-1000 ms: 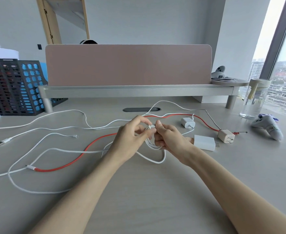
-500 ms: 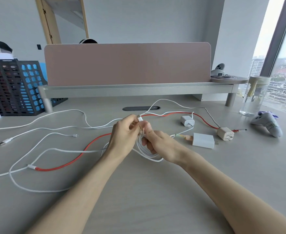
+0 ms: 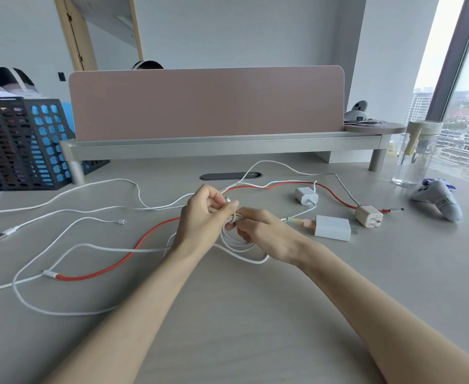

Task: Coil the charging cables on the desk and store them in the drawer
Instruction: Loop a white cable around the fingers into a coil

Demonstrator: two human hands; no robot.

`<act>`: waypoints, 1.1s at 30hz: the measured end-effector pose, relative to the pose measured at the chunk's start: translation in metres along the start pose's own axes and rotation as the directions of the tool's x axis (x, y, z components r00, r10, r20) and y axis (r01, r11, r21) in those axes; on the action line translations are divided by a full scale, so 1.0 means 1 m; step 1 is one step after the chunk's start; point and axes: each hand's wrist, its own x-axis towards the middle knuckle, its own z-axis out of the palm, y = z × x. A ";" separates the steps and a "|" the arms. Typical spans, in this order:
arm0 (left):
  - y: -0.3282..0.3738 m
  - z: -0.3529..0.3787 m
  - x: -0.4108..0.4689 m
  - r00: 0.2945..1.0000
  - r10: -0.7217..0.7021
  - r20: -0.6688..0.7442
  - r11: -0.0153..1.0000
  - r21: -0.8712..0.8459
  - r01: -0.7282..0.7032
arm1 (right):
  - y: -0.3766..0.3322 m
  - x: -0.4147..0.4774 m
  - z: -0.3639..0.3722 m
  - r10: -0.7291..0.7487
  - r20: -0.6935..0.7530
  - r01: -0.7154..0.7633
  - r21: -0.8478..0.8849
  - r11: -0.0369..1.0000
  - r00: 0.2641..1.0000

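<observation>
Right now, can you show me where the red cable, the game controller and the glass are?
red cable [image 3: 122, 261], head view, middle of its near run.
game controller [image 3: 440, 201], head view, its grey body.
glass [image 3: 415, 159], head view, its clear wall.

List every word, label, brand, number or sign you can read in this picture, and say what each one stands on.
None can be read with certainty.
Grey game controller at the desk's right edge: dark marking on its grip, perhaps "JOP", too blurred to confirm.
White rectangular charger block, small white charger cube, beige charger cube: no legible print.
Clear glass jar: no label seen.
</observation>
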 end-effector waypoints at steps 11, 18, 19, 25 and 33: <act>0.004 -0.002 -0.009 0.950 0.153 0.271 0.918 0.317 -0.238 | 0.001 -0.001 -0.005 -0.042 -0.100 0.042 -0.004 0.999 0.994; -0.006 -0.005 0.001 0.911 0.151 0.383 0.938 0.235 -0.255 | 0.004 0.002 -0.008 0.003 -0.117 -0.009 -0.051 0.999 0.993; -0.005 -0.006 0.001 0.909 0.144 0.391 0.949 0.207 -0.239 | 0.004 0.002 -0.008 0.005 -0.126 -0.012 -0.051 0.999 0.992; 0.000 -0.003 -0.001 0.937 0.096 0.335 0.994 -0.084 -0.072 | -0.005 0.005 -0.013 0.100 -0.206 -0.036 0.295 0.955 0.973; 0.006 0.006 -0.005 0.962 -0.085 0.258 0.929 -0.327 0.170 | -0.012 0.009 -0.007 0.151 -0.066 -0.072 0.652 0.755 0.986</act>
